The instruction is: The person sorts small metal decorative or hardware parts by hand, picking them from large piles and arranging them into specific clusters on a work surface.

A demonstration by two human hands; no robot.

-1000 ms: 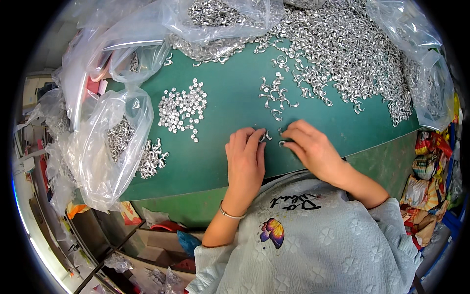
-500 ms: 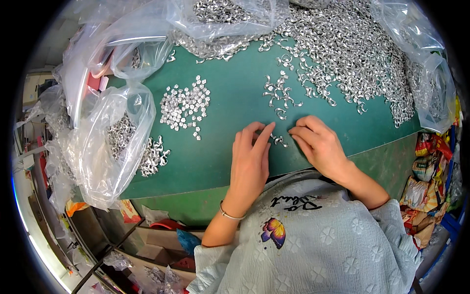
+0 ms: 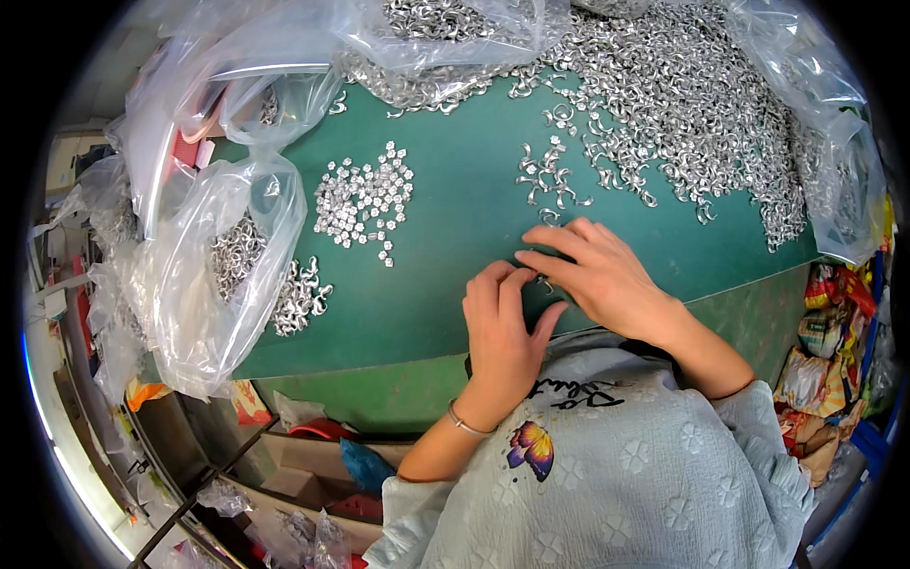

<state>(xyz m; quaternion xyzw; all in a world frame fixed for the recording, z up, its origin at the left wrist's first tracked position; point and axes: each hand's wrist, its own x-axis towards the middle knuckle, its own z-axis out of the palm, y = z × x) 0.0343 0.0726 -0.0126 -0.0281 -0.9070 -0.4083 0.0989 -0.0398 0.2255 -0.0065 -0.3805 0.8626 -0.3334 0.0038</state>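
Close to the table's front edge, my left hand (image 3: 502, 327) rests with bent fingers and its thumb spread apart; I see nothing in its grasp. My right hand (image 3: 607, 283) reaches in from the right, fingers stretched out and parted above my left fingertips. Between the two hands lie a few small curved silver metal pieces (image 3: 544, 283), partly hidden under the fingers. Just beyond my right fingers is a small loose group of curved metal pieces (image 3: 544, 174). Left of the middle, small flower-shaped metal pieces (image 3: 362, 201) are spread in a cluster.
A large heap of curved metal pieces (image 3: 697, 114) covers the far right of the green table (image 3: 445, 180). Clear plastic bags (image 3: 190, 313) with metal pieces stand at left and back. A smaller pile (image 3: 301, 299) spills beside the left bag. Colourful packets (image 3: 823, 332) sit at right.
My right hand has moved left, its fingers now stretched over the small pieces. The left hand has shifted slightly right and nearer to me, its thumb spread out. The hands are now closer together.
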